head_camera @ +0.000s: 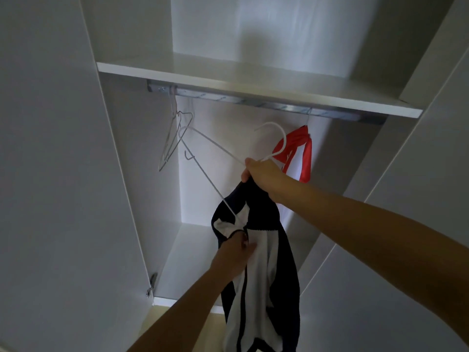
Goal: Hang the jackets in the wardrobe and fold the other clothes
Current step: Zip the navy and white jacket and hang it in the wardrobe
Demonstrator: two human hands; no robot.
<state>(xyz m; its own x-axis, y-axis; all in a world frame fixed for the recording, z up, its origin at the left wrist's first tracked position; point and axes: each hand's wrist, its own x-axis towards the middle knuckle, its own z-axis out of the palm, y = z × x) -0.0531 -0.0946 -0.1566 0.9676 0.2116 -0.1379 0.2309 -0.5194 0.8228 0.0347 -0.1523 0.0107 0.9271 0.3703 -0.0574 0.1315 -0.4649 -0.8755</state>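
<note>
Threading the white hanger [281, 138] into the navy-and-white jacket [269, 265]; right grip [261, 174] clasps hanger neck and collar; left grip [236, 252] pinches the front; one hanger arm is bare, so the jacket may slip off.

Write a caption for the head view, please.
Right hand holds white hanger, left hand grips navy-white jacket, below wardrobe rail.

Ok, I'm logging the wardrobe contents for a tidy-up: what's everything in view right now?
wardrobe: one, white, open
shelf: one, white, top
rail: one, grey, under shelf
wire hanger: at least one, grey, rail's left end
red garment: one, red, rail's right end
white hanger: one, white, in right hand
jacket: one, navy and white, held below white hanger
right hand: grip on white hanger
left hand: grip on jacket
</note>
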